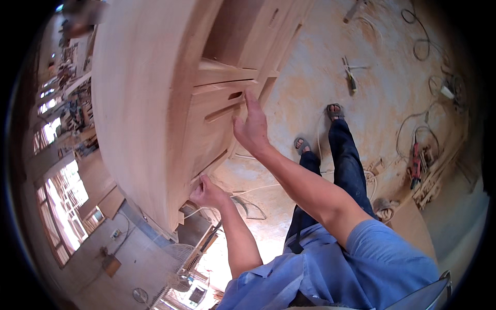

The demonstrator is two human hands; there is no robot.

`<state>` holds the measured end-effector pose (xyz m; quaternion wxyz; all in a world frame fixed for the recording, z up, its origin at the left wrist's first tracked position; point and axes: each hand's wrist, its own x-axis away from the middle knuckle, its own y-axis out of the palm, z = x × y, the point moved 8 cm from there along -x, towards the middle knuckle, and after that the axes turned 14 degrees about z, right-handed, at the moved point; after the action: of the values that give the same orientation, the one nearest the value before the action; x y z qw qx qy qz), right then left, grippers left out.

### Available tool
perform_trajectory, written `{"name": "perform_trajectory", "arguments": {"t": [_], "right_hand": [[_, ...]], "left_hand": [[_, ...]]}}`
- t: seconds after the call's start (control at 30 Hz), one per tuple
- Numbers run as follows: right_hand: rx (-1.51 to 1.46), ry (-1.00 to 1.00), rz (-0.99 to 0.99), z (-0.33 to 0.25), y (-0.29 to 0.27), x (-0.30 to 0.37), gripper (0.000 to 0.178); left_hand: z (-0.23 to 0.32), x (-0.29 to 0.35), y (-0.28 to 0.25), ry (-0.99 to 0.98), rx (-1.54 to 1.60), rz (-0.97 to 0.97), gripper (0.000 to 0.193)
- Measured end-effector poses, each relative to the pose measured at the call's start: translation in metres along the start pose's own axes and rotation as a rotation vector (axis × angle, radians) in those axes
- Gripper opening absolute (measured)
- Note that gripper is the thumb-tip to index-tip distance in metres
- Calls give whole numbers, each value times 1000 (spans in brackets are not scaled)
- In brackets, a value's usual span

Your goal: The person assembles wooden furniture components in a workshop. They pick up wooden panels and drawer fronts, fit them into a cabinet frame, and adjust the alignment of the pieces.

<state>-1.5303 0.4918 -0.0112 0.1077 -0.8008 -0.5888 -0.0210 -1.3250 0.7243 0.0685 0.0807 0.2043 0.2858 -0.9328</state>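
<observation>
A large cabinet of pale, unpainted wood (137, 93) fills the upper left, its broad top curving toward the rim. In its front is a wooden drawer (214, 137) whose face has a small dark cut-out and a long groove. My right hand (251, 126) grips the drawer's right edge, one finger stretched up beside the cut-out. At the drawer's left end, low on the cabinet front, my left hand (209, 194) is closed on the edge, thumb uppermost. Some fingers of both hands are hidden. Above the drawer an open compartment (227, 33) shows dark inside.
Dust covers the floor (310, 67) around my sandalled feet. A yellow-and-black hand tool (351, 82), a red power tool (415, 165) and looping cables (423, 41) lie on it. A wire-caged fan (181, 261) stands at the lower left; wood pieces (77, 113) are piled beyond the cabinet.
</observation>
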Motion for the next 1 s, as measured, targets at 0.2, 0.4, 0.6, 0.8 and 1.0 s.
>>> {"name": "perform_trajectory", "arguments": {"t": [0.2,0.4,0.6,0.8,1.0], "right_hand": [[134,370,-305,79,8,42,63],[145,328,-210,95,4,45,60],[123,-52,1,-1,-10,17,72],[-13,-265,42,-60,1,-13,79],[-9,-191,7,-59,2,-16,78]], "left_hand": [[22,10,-5,1,-196,0,43],[13,6,-3,-40,-74,-20,47],[0,1,-5,-23,-46,-15,44],[11,7,-2,-51,0,-27,42],[12,7,-5,-24,-47,8,41]]}}
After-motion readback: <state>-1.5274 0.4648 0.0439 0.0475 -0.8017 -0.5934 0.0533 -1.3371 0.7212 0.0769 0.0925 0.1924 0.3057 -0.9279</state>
